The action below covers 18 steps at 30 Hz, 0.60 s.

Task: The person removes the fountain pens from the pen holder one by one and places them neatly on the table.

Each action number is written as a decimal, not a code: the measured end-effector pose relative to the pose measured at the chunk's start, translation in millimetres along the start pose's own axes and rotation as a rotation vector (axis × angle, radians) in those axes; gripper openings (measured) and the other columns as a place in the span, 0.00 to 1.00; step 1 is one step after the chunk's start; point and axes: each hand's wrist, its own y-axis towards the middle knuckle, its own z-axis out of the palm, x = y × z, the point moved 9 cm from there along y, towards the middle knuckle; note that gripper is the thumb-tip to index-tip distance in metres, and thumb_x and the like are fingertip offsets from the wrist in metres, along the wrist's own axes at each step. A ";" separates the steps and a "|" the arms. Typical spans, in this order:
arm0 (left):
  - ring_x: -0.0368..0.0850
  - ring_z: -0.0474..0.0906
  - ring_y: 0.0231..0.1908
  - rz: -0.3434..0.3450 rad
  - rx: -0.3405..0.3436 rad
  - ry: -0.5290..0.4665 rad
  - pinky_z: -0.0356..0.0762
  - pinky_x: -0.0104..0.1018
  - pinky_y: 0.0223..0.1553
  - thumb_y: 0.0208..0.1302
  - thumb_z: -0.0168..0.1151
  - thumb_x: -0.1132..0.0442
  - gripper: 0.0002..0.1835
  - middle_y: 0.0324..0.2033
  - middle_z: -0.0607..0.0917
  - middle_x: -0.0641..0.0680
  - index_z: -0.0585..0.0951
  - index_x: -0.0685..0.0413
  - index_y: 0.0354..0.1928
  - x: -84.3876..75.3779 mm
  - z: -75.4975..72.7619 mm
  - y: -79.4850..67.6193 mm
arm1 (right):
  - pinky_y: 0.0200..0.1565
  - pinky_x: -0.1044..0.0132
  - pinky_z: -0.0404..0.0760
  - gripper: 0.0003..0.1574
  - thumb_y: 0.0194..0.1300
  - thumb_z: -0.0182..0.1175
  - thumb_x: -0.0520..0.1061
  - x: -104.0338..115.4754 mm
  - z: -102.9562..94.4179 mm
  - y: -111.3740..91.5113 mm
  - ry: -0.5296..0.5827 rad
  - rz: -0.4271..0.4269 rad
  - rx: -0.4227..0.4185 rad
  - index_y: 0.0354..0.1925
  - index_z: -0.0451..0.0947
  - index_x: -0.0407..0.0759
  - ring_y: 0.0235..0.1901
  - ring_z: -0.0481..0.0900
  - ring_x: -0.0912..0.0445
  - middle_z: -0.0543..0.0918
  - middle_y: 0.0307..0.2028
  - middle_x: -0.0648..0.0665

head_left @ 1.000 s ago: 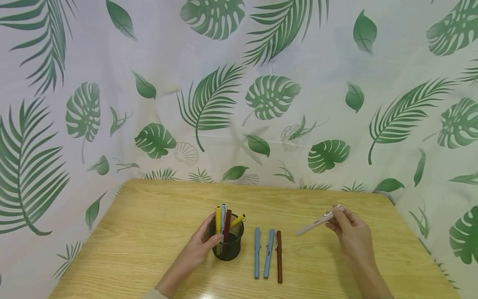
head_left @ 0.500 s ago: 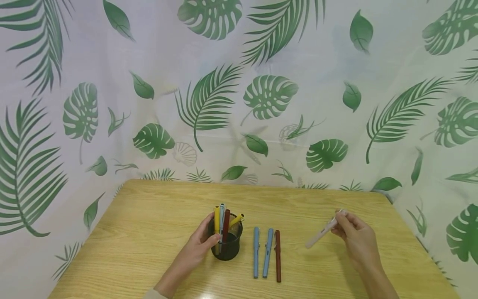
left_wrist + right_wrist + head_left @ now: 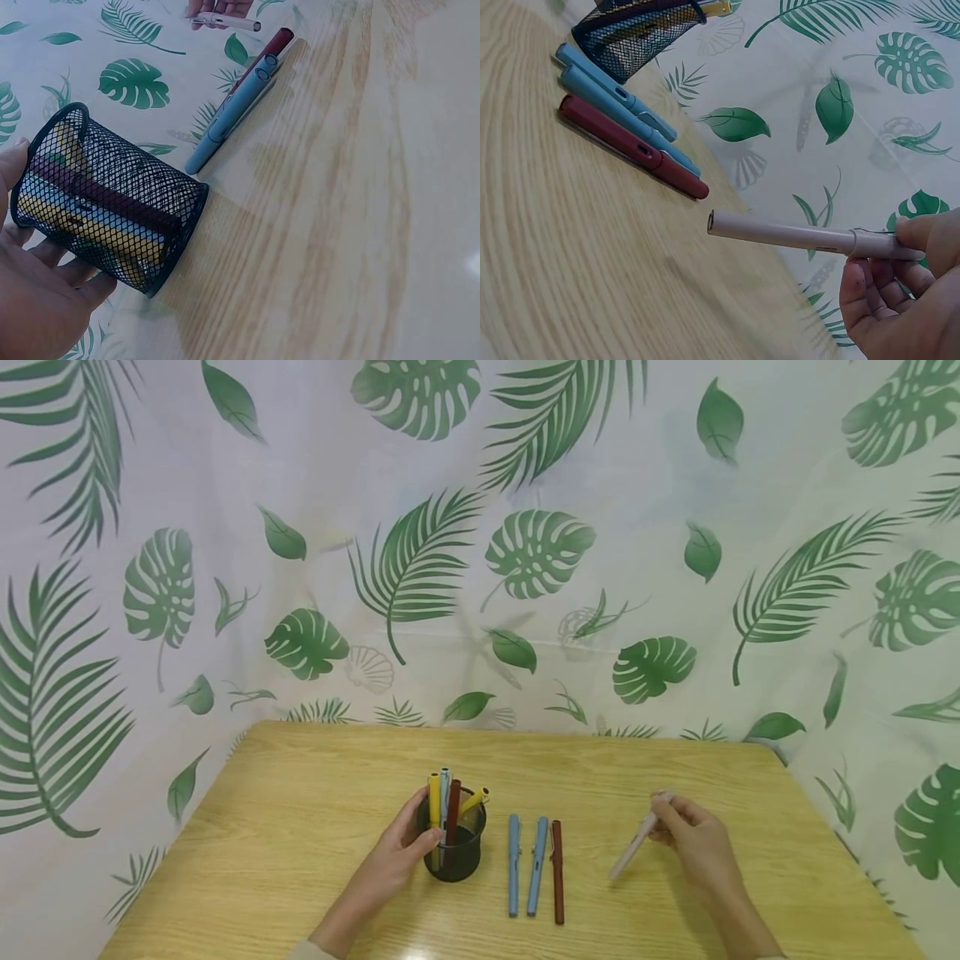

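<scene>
My left hand (image 3: pixel 393 856) grips the near left side of a black mesh pen holder (image 3: pixel 459 862), thumb at its rim. The holder stands upright with a yellow pen (image 3: pixel 434 797), a light blue pen (image 3: pixel 445 781), a dark red pen (image 3: pixel 453 806) and a second yellow pen (image 3: pixel 476 799) leaning right. To the right, my right hand (image 3: pixel 701 843) pinches a pale pink pen (image 3: pixel 633 847) near its clip end, the other end slanting down left. The right wrist view shows the pink pen (image 3: pixel 780 232) raised over the table, thumb on top and fingers beneath.
Between the holder and my right hand, two blue pens (image 3: pixel 513 868) and a dark red pen (image 3: pixel 558 877) lie side by side on the wood-grain table (image 3: pixel 315 793). A white curtain (image 3: pixel 450 468) with green leaf prints hangs behind the table.
The pink pen has tilted more steeply, its free end swinging down toward the table. My right hand has dipped slightly and shifted a little left. The left hand and pen holder stay put.
</scene>
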 end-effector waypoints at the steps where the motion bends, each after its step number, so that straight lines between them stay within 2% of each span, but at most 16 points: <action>1: 0.66 0.50 0.77 0.002 -0.001 0.003 0.55 0.61 0.73 0.80 0.57 0.54 0.41 0.79 0.53 0.67 0.47 0.47 0.84 0.1 -0.2 -0.1 | 0.47 0.69 0.84 0.24 0.78 0.60 0.51 -1.7 1.6 0.9 -0.008 0.006 0.006 0.55 0.79 0.31 0.40 0.81 0.59 0.81 0.44 0.54; 3: 0.66 0.51 0.77 0.009 -0.002 0.006 0.55 0.61 0.73 0.80 0.56 0.55 0.40 0.79 0.54 0.67 0.47 0.48 0.84 -0.1 -0.4 0.0 | 0.47 0.69 0.84 0.26 0.78 0.59 0.51 -6.1 4.2 2.5 -0.027 0.019 0.016 0.58 0.77 0.29 0.39 0.81 0.59 0.81 0.43 0.53; 6: 0.66 0.51 0.77 0.012 0.001 0.005 0.55 0.60 0.73 0.80 0.56 0.55 0.40 0.79 0.53 0.67 0.47 0.49 0.84 0.3 -0.5 0.1 | 0.48 0.68 0.84 0.29 0.78 0.59 0.51 -12.7 8.4 4.3 -0.040 0.041 0.027 0.62 0.73 0.26 0.40 0.81 0.59 0.80 0.46 0.54; 10: 0.66 0.50 0.77 0.009 0.003 0.001 0.55 0.60 0.73 0.80 0.56 0.55 0.40 0.79 0.52 0.67 0.47 0.49 0.84 0.5 -0.3 -0.1 | 0.49 0.66 0.84 0.32 0.79 0.58 0.49 -18.2 18.5 5.1 -0.046 0.048 0.060 0.64 0.69 0.23 0.42 0.81 0.58 0.79 0.51 0.49; 18: 0.67 0.51 0.77 0.011 0.000 0.012 0.55 0.61 0.73 0.80 0.56 0.55 0.40 0.79 0.53 0.68 0.47 0.49 0.84 -2.8 -0.2 0.0 | 0.46 0.62 0.86 0.31 0.79 0.58 0.46 -25.8 35.8 5.1 -0.055 0.081 0.065 0.66 0.68 0.23 0.38 0.83 0.56 0.85 0.40 0.43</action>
